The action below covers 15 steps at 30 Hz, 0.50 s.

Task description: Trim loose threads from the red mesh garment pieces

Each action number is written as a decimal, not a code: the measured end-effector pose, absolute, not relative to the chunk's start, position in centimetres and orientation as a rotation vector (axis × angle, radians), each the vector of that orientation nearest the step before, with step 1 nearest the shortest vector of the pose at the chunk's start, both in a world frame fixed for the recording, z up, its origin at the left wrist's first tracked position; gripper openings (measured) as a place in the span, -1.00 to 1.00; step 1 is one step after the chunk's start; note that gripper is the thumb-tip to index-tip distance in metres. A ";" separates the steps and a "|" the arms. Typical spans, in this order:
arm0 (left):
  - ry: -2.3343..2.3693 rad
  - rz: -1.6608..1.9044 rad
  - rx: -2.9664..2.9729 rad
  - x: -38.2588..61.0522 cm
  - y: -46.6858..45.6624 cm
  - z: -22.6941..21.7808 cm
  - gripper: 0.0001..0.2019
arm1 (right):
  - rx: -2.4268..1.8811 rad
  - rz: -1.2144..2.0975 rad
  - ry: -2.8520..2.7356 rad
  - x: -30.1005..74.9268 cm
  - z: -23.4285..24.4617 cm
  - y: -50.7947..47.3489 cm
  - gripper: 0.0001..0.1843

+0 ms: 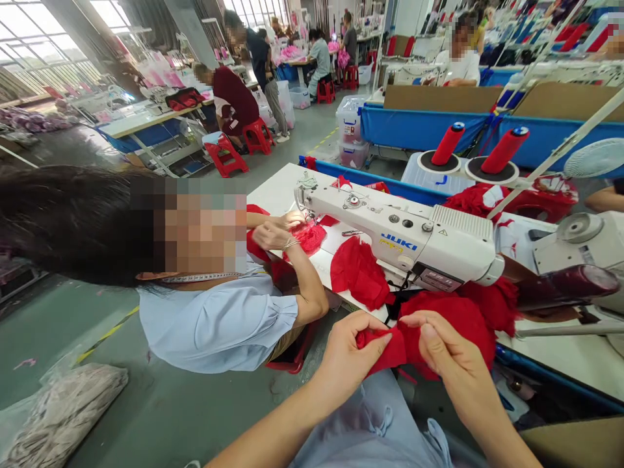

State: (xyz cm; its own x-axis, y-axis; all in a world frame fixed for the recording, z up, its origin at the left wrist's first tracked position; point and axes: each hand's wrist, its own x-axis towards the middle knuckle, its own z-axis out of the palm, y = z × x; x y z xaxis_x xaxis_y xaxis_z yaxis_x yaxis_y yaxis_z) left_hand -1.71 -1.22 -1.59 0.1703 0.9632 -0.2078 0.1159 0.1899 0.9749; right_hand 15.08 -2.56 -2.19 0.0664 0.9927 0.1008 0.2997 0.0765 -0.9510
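My left hand (351, 354) and my right hand (451, 361) both pinch a piece of red fabric (441, 325) between them, low in the middle of the view, just in front of the table edge. The fabric bunches up behind my fingers toward a white JUKI sewing machine (414, 240). A person in a light blue top (219, 318) sits close on my left, with both hands on red fabric (309, 235) under the machine's needle end.
More red fabric (358, 270) lies on the white table (277, 192). Two red thread cones (504, 149) stand behind the machine. A filled plastic bag (63, 409) lies on the floor at left. Other people work at tables farther back, near red stools (224, 155).
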 end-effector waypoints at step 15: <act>1.368 0.787 1.376 -0.3 -2.1 -2.2 -0.83 | -1.595 -0.172 -1.801 13.3 -5.2 -2.6 -0.70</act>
